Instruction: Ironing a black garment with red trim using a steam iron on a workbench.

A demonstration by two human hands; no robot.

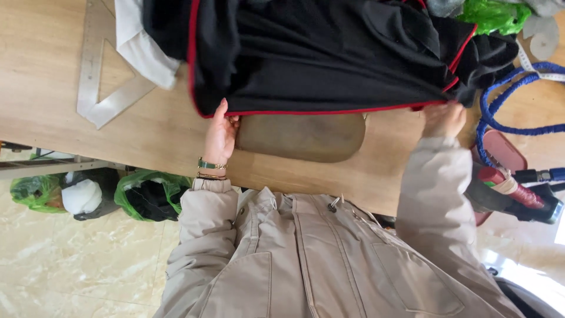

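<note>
On wooden table, both hands' fingers pinch black garment red-piped hem.

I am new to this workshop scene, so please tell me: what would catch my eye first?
The black garment with red piping fills the top of the wooden table; the left hand and right hand grip its lower hem. A metal set square lies at left, a blue cord coils at right.
</note>
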